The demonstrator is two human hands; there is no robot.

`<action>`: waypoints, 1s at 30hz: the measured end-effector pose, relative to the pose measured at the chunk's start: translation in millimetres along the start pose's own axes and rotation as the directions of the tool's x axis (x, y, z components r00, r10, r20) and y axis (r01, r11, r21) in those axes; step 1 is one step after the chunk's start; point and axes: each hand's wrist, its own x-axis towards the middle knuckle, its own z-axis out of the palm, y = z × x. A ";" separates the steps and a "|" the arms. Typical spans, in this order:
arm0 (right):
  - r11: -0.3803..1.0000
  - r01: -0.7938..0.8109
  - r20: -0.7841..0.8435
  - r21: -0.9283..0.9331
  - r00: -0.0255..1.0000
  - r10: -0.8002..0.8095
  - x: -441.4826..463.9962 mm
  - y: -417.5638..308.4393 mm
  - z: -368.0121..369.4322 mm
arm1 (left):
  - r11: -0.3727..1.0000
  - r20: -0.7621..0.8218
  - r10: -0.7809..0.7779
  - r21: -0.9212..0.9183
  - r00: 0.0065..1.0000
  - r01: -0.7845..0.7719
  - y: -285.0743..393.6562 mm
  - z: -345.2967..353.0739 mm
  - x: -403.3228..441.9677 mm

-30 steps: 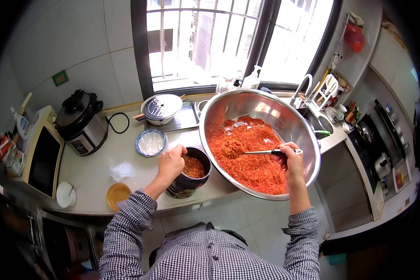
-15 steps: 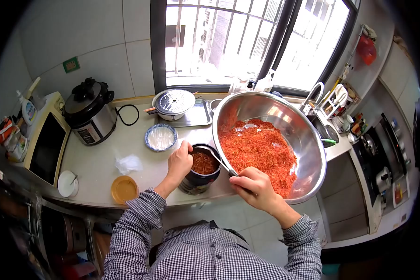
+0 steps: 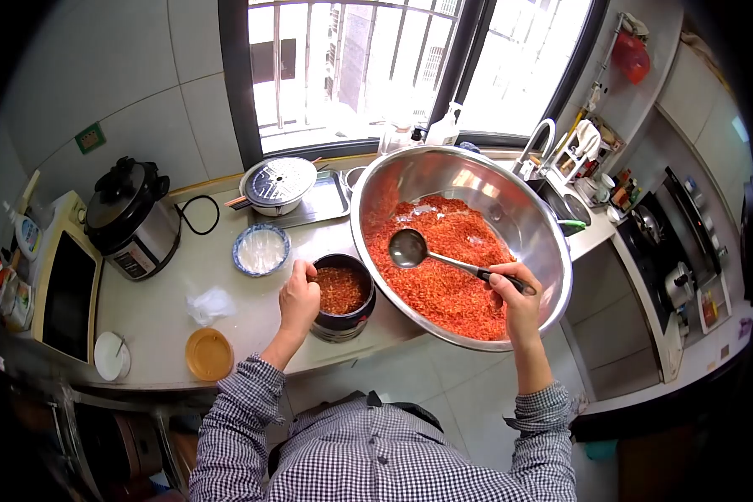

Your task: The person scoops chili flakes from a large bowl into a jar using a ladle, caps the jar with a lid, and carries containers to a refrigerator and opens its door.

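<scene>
My right hand [image 3: 517, 303] is closed round the black handle of a metal ladle [image 3: 409, 248]. The ladle's bowl hangs over chopped red chili [image 3: 456, 293] in a large steel basin [image 3: 552, 251]; it looks empty. My left hand [image 3: 299, 299] is closed on the left rim of a dark jar [image 3: 341, 325]. Reddish chopped chili [image 3: 343, 289] fills the jar nearly to its mouth. The jar stands at the counter's front edge, just left of the basin.
An amber lid [image 3: 209, 353], a crumpled plastic bag [image 3: 210, 306] and a blue-rimmed bowl [image 3: 261, 249] lie left of the jar. Behind are a lidded pot [image 3: 280, 182] and metal tray [image 3: 322, 201]. A pressure cooker [image 3: 134, 222] and microwave [image 3: 65, 280] stand far left.
The ladle has moved from the jar's mouth rightward to above the basin, my right hand going right and up with it. My left hand stays at the jar's rim. The view has shifted.
</scene>
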 end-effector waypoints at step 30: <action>0.892 -0.357 -0.218 0.277 0.881 0.420 16.9 72.5 -42.4 | 0.979 -0.141 -0.153 -0.156 0.978 0.131 -1.6 16.7 -1.0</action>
